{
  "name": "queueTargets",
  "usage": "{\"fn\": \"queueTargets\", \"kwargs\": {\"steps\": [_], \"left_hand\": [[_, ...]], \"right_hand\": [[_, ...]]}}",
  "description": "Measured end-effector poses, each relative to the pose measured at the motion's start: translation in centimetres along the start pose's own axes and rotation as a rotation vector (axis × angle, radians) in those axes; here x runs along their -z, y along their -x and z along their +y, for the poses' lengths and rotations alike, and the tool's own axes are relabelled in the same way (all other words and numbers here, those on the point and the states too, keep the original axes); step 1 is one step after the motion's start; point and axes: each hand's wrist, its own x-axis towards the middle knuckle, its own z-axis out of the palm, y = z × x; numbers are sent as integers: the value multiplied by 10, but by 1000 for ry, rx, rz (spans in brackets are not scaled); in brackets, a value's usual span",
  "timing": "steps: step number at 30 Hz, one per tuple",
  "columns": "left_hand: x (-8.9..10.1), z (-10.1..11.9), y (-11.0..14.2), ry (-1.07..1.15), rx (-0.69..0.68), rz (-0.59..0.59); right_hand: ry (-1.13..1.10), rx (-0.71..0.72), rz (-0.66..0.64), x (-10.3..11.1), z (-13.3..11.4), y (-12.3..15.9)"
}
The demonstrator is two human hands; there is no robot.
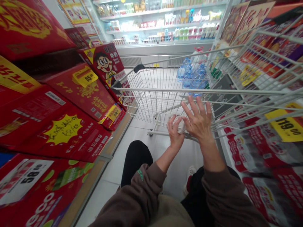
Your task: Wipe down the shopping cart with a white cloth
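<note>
A whitish, rounded bundle (pixel 181 126) is gripped by the left hand (pixel 175 134), near the side of the shopping cart (pixel 165 90). The right hand (pixel 200 123) is held just beside it, with fingers spread wide.

The bundle (pixel 181 126) at the fingers (pixel 175 125) is off-white, the sleeves (pixel 146 186) brown with green lettering (pixel 140 174), and the trousers (pixel 136 157) black. The wire cart (pixel 163 90) is silvery grey with black corner caps (pixel 139 68). Cartons (pixel 30 107) at left are red, one bearing a yellow starburst sign (pixel 63 129) with black handwriting; the bottles (pixel 199 78) are translucent blue, and the tiles (pixel 111 167) pale grey.
</note>
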Motion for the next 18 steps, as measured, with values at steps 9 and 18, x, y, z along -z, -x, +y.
{"fn": "queueTargets", "kwargs": {"steps": [9, 18], "left_hand": [[-1, 4, -16, -43, 26, 191], [-9, 19, 3, 3, -26, 43]], "right_hand": [[36, 4, 84, 16, 18, 4], [-39, 34, 131, 23, 28, 7]]}}
